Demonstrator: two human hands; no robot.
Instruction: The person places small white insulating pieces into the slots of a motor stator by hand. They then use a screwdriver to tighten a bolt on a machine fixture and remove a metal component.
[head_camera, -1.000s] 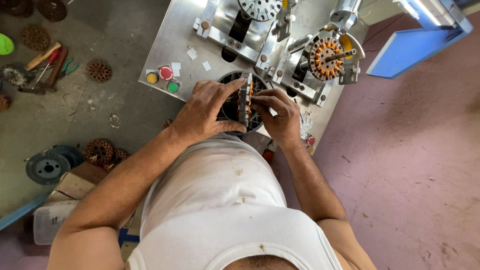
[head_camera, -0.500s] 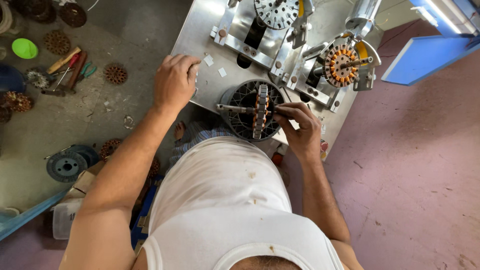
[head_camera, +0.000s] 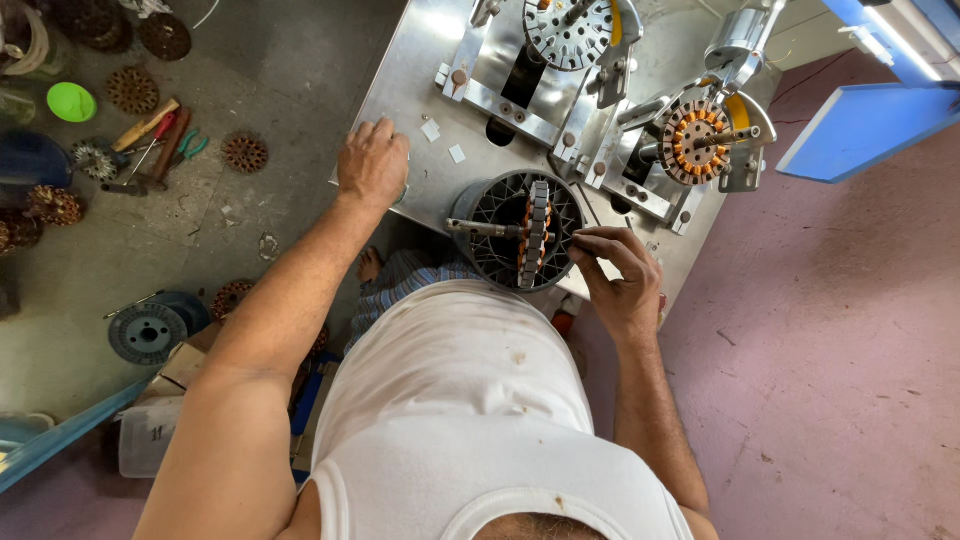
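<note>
step: looks like mid-assembly on the stator core (head_camera: 538, 232) | right hand (head_camera: 618, 275) pinches its shaft end, core upright just left of it | left hand (head_camera: 372, 163) curled loosely on metal bench (head_camera: 420, 190) beside small white slips (head_camera: 431, 130) | next: probably needs 1 slip, fine pinch

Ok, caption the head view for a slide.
Right hand steadies a stator over a black basket; left hand rests on the metal table.

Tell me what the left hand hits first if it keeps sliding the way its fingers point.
The left hand lies on the metal table, fingers pointing up the picture and slightly right. The small white paper squares lie closest ahead; past them stands the upright metal bracket. Depth is uncertain.
</note>
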